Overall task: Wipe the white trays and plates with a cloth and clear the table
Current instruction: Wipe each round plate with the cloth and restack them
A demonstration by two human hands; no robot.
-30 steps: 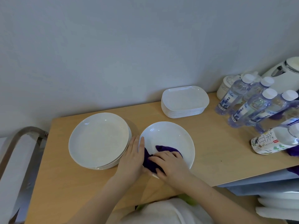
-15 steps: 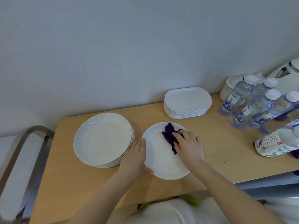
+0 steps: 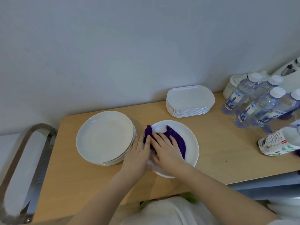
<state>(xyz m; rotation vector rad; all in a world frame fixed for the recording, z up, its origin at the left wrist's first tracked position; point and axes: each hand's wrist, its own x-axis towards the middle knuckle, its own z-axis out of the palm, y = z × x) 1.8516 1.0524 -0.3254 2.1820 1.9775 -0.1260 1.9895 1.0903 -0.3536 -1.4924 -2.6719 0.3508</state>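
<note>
A single round white plate [image 3: 190, 144] lies on the wooden table [image 3: 211, 143] in front of me. A purple cloth [image 3: 177, 139] is spread over the plate's left half. My right hand [image 3: 167, 151] presses flat on the cloth with straight fingers. My left hand [image 3: 138, 154] rests on the plate's left rim with the thumb under its near edge, steadying it. A stack of round white plates [image 3: 104, 137] sits just to the left. A stack of white rectangular trays [image 3: 190, 100] stands behind, near the wall.
Several water bottles [image 3: 258, 104] crowd the table's right end, with a tea carton [image 3: 279, 143] lying on its side, a white jar [image 3: 230, 88] and a white kettle [image 3: 289, 70] behind. A metal chair frame [image 3: 24, 151] stands left of the table.
My right hand swept the cloth from the plate's near edge to its far right side, then across to the left half by my left hand. The left hand kept its place on the rim.
</note>
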